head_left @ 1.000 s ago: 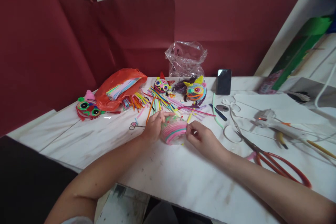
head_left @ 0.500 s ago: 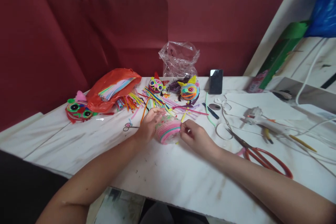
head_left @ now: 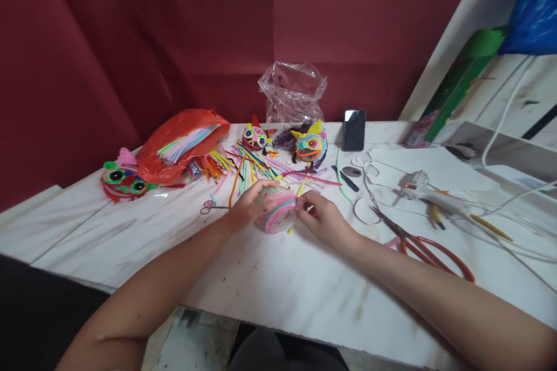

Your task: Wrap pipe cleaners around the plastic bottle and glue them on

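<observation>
A round, see-through bowl-like piece, ringed with pink and green pipe cleaners, is held up just above the table. My left hand grips its left and upper side, fingers closed around the edge. At the right side, the thumb and forefinger of my right hand are pinched together against the piece; whatever lies between those fingertips is too small to make out. Loose pipe cleaners lie behind it in many colours. Small scissors rest left of my left hand.
Large red-handled scissors, a white glue gun and its cable lie on the right. A phone leans at the back. Decorated animal faces and a red bag of pipe cleaners are further left.
The whole scene has shifted slightly left and up as my head moved. The striped piece tilts a little differently in my left hand, and my right hand still pinches at its right side.
</observation>
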The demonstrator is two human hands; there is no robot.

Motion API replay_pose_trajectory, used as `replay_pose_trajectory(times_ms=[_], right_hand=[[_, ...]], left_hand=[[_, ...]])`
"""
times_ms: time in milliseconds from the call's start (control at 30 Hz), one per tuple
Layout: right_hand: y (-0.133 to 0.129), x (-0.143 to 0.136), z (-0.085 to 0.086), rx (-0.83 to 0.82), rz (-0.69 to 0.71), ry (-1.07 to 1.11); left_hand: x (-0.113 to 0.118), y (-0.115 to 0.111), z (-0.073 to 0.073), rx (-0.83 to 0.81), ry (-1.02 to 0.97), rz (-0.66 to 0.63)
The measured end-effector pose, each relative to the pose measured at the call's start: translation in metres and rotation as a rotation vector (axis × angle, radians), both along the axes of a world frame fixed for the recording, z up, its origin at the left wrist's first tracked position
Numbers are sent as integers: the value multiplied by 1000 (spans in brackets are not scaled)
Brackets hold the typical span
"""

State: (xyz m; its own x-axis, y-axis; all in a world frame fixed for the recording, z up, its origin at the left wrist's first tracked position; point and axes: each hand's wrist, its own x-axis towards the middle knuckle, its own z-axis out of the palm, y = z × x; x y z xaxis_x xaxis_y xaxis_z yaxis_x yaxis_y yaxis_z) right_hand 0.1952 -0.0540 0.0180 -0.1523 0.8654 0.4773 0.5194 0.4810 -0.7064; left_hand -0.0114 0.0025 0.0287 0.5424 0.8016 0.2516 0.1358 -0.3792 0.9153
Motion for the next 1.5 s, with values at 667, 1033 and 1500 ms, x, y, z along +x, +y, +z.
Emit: replay_pose_trajectory(times_ms=[667,1033,1500], right_hand=[[-8,-2,12,136,46,-62],[1,6,11,63,6,-39],[-3,3,12,130,-5,-74]], left_hand=[[3,-6,3,50,128,67],[5,-2,-8,20,47,125],[11,-9,-9,-5,4,143]])
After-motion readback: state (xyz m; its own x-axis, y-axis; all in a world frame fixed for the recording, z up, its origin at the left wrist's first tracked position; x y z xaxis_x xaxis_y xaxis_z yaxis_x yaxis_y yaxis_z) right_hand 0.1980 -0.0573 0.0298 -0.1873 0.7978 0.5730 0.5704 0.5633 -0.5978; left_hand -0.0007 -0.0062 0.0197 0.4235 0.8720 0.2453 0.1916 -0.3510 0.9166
